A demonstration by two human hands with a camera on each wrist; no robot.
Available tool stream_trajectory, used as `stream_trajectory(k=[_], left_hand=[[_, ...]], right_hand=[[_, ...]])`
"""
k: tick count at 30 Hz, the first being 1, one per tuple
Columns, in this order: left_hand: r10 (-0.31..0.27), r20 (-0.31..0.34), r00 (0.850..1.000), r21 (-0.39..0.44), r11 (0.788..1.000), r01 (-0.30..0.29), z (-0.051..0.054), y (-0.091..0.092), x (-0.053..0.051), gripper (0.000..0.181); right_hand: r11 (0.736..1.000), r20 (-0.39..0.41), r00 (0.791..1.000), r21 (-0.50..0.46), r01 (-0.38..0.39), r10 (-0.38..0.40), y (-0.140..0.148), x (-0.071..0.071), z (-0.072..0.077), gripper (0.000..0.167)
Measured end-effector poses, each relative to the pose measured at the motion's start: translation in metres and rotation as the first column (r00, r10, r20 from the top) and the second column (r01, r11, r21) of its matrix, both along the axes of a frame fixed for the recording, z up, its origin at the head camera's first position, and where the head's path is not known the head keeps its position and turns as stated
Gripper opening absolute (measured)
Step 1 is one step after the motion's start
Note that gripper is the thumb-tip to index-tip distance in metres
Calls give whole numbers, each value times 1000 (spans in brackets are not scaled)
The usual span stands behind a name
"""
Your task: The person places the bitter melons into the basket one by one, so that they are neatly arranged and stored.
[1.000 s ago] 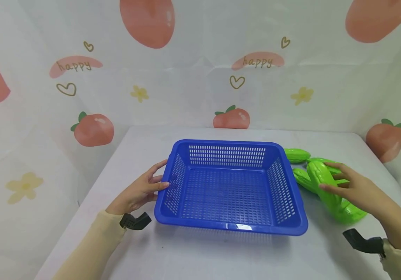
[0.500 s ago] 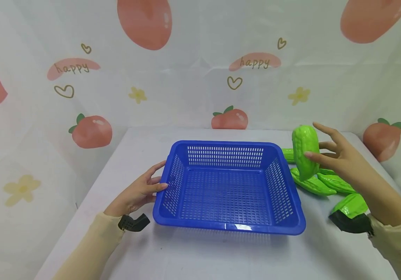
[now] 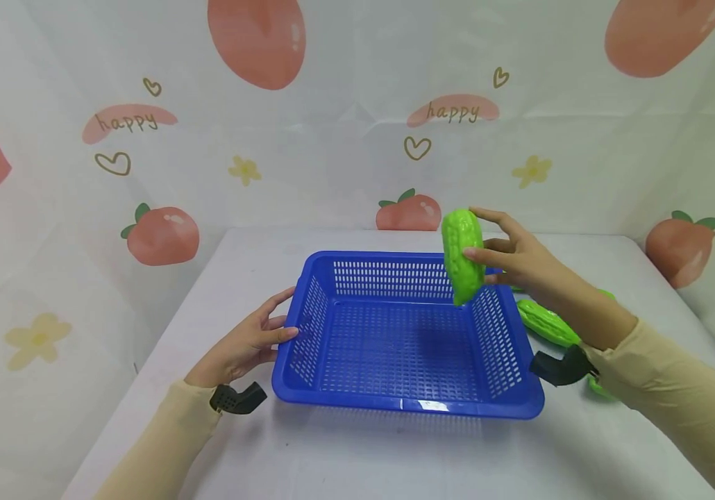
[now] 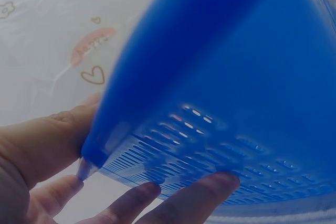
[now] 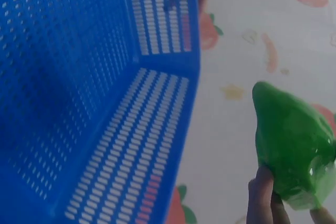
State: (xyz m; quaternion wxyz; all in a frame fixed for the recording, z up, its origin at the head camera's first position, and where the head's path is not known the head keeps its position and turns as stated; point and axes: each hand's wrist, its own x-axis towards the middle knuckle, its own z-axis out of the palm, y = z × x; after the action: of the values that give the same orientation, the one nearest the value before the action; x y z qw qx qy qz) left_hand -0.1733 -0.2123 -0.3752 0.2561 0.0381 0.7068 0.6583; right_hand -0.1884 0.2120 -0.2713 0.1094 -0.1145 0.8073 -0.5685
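A blue perforated plastic basket [image 3: 364,401] stands in the middle of the table. My left hand [image 3: 251,344] grips its left side, thumb at the rim; in the left wrist view, fingers [image 4: 189,200] lie against the slotted wall of the basket [image 4: 157,61]. Above the basket's back right corner, my right hand [image 3: 520,260] holds a bright green, bumpy bitter melon [image 3: 462,253] upright between thumb and fingers, tapered end down. The right wrist view shows this bitter melon [image 5: 294,145] apart from the basket wall [image 5: 131,140].
More green bitter melons [image 3: 548,323] lie on the white table [image 3: 395,458] to the right of the basket, partly hidden by my right forearm. A white cloth [image 3: 320,173] with printed peaches hangs behind and at the sides.
My right hand has lifted the bitter melon from the pile at the right and carried it left, over the basket's back right corner. My left hand stays on the basket.
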Motion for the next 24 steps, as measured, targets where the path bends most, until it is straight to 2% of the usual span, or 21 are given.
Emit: stream_trajectory(k=[5,9,16,24], left_hand=[[2,12,1000,-3,1000,-2,1,0,-1,85],[0,14,1000,2,1000,0,1,0,-1,85],[-19,-9,1000,17,1000,20,-1,-1,-1,84],[-12,-6,1000,7,1000,12,-2,-1,-2,85]], right_hand=[[996,32,999,-84,-15,18,-27,-10,-4,69],[995,58,997,-93,-41,47,-45,-17,-13,69],[997,113,992,-64,-50,57,-77,-22,-40,74],[993,232,970,-112,-47,72,-109,-22,-72,80]])
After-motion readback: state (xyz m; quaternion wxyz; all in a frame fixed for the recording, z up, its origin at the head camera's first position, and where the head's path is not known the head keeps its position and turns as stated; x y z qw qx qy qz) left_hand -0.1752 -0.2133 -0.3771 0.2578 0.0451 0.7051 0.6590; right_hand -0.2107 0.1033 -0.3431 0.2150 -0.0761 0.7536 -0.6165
